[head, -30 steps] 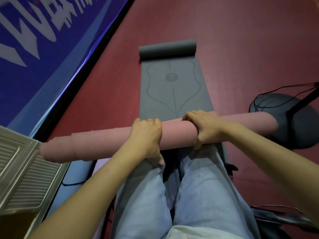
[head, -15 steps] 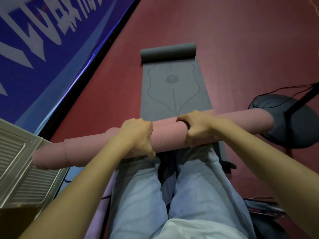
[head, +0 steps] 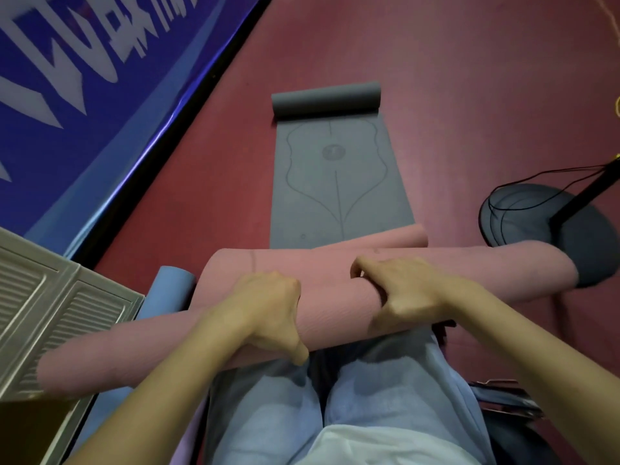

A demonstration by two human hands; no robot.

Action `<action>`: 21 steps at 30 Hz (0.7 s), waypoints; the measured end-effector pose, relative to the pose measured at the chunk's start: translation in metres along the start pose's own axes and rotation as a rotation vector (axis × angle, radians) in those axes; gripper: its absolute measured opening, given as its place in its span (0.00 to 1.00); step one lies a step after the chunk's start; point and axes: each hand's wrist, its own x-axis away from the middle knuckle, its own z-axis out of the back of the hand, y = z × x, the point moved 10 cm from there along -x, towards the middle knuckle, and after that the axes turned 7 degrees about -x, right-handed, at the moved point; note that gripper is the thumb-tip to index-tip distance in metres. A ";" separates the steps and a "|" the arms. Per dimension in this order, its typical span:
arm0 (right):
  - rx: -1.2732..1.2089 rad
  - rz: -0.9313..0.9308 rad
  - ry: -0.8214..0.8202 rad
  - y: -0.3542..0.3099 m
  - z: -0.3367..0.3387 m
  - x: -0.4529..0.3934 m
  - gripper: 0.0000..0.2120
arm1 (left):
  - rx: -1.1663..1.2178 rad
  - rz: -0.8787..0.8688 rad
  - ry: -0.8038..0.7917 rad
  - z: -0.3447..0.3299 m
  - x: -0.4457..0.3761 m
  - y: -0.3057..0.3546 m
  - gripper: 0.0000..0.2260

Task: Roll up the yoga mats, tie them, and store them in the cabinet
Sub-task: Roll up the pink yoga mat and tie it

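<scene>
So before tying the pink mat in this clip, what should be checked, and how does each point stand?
1. Both hands on the pink mat: ok, the left hand and right hand grip its middle.
2. Roll fully closed: not ok, a loose flap lies open beyond the hands.
3. Ends even: not ok, the left end looks telescoped.
4. Tie within reach: cannot tell, none visible.
5. Grey mat rolled: not ok, only its far end is rolled.
6. Cabinet open: cannot tell, only louvred panels show.
</scene>
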 end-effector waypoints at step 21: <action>0.034 -0.103 0.160 0.006 0.041 -0.028 0.23 | -0.093 0.036 0.284 0.034 -0.006 -0.004 0.29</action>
